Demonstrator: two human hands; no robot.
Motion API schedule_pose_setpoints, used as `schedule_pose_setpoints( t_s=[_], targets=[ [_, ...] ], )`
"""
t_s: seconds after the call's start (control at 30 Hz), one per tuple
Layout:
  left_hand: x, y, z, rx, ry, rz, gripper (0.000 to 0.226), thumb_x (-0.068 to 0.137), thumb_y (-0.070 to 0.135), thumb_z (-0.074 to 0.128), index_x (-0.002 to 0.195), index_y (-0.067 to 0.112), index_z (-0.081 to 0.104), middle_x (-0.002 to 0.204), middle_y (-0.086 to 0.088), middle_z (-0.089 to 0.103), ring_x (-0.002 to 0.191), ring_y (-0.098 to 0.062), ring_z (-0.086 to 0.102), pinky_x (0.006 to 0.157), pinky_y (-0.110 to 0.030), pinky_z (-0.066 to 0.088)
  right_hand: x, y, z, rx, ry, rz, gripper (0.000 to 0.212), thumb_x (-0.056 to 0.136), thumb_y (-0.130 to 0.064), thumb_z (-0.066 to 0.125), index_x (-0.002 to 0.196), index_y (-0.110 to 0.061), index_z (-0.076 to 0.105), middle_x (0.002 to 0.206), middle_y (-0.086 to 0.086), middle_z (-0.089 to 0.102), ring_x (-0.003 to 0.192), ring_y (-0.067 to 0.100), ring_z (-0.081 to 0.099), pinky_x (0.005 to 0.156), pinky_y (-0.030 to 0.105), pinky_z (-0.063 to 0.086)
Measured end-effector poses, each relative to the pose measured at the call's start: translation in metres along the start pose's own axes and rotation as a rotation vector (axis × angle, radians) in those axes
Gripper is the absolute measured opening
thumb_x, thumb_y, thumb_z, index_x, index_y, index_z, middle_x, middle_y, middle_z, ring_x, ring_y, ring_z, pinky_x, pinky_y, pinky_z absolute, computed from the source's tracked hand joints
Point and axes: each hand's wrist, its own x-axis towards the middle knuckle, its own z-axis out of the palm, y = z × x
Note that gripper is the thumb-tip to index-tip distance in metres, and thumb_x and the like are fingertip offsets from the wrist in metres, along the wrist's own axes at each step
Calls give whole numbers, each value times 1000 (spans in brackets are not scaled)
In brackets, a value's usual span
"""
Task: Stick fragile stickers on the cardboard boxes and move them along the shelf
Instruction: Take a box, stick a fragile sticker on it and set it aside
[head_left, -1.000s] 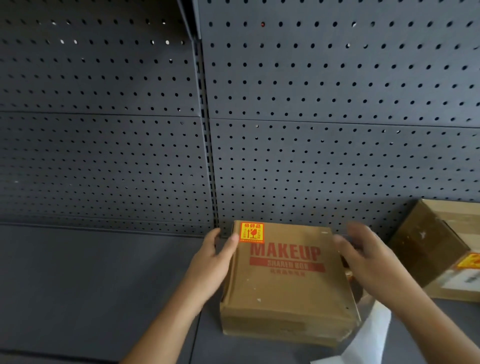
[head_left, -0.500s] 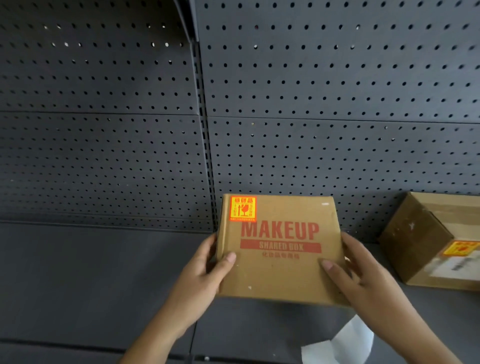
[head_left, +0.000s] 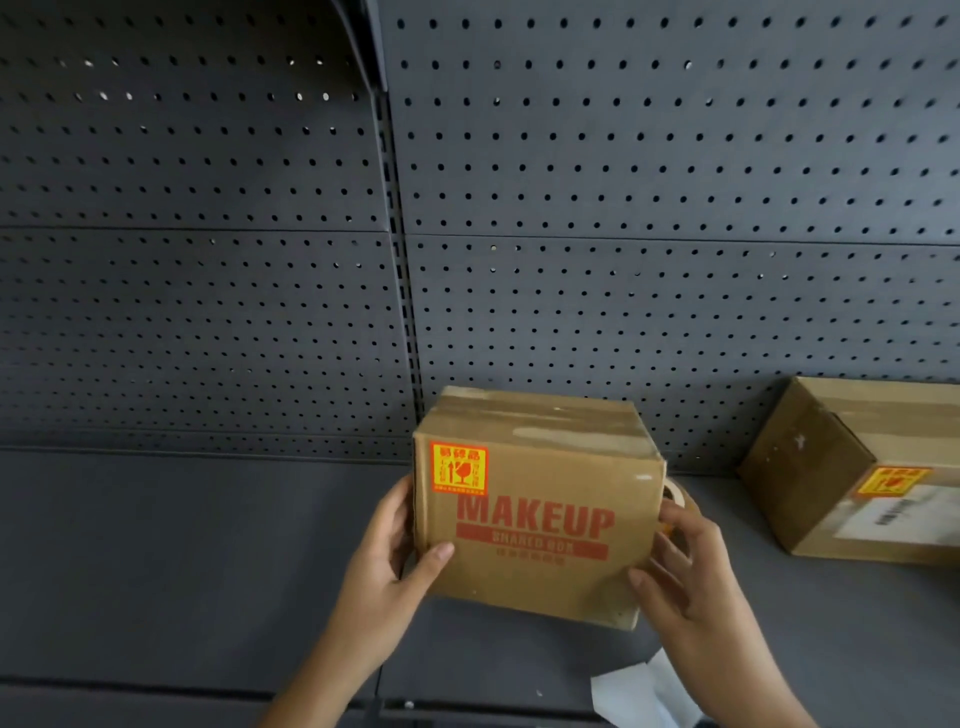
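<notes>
A brown cardboard box (head_left: 535, 566) printed MAKEUP in red stands on edge on the dark shelf (head_left: 182, 561), its printed face towards me and a taped side up. A red and yellow fragile sticker (head_left: 458, 468) sits at its upper left corner. My left hand (head_left: 387, 566) grips the box's left side, thumb on the front. My right hand (head_left: 685, 566) grips its right side. A roll of tape (head_left: 678, 493) shows just behind the box's right edge.
A second cardboard box (head_left: 810, 467) with a fragile sticker (head_left: 891, 480) and a white label lies on the shelf at the right. White backing paper (head_left: 641, 693) lies near the shelf's front edge. A perforated dark back panel (head_left: 623, 208) rises behind.
Both hands took hold of the MAKEUP box, which lay flat, and tipped it up so its printed face now points at me and its taped side shows on top.
</notes>
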Motion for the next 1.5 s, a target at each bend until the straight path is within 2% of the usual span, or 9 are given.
schedule_pose_setpoints(
  t_s=[0.23,0.53,0.77,0.9,1.0,1.07,1.17,1.33,1.5],
  targets=[
    [-11,-30,14,88,64,-31,73,89,3,72,132,50,35,119,50,56,116,21,54,94,-4,47,-10,20,4,-61,-22,20,75,85,24,50,99,-49,48,105,-43,53,117,-3,58,89,13,52],
    [-38,-34,40,295,459,224,55,81,13,78,112,46,46,107,26,44,95,-7,56,78,-18,48,16,4,-20,82,168,15,47,93,17,46,112,-24,58,107,-6,73,105,4,67,85,26,58],
    [-82,-19,83,165,27,49,71,68,59,71,133,53,44,143,44,30,136,16,34,107,-17,39,69,-20,-24,257,71,149,30,105,-30,41,125,-30,64,122,-6,71,119,14,63,111,45,42],
    [-68,2,59,-158,-174,-41,68,97,37,63,154,21,29,163,15,24,153,-16,22,118,-33,28,55,-21,-20,188,2,233,37,101,-51,36,118,-41,67,116,-7,73,113,21,67,104,54,47],
    [-57,2,46,-233,-133,-116,68,99,37,59,156,23,26,165,2,23,153,-21,20,118,-38,25,34,-23,-21,169,41,231,37,102,-47,37,115,-35,69,110,-6,75,107,20,69,104,49,47],
    [-59,-7,45,-80,-230,11,103,70,62,81,152,37,24,165,18,17,153,-7,17,117,-34,29,18,-25,-20,220,65,232,35,102,-38,41,113,-26,72,105,1,77,102,23,71,99,47,51],
    [-45,-19,43,32,-308,23,131,59,53,92,159,34,10,166,24,16,151,2,20,120,-32,30,-4,-26,-18,257,60,242,32,101,-25,45,110,-14,73,101,6,77,97,21,73,94,47,53],
    [-21,-3,32,-50,-272,-20,93,76,19,85,147,34,28,147,23,44,126,21,46,94,-1,40,-23,-24,-12,250,-71,240,35,91,-39,55,103,-12,73,100,7,77,96,20,73,92,48,54],
    [-13,-2,26,15,-190,10,76,78,35,81,140,40,37,141,19,53,120,10,56,90,-8,48,-17,-22,-13,248,-129,217,35,91,-46,57,101,-18,76,103,5,76,100,22,72,90,45,57]
  ],
)
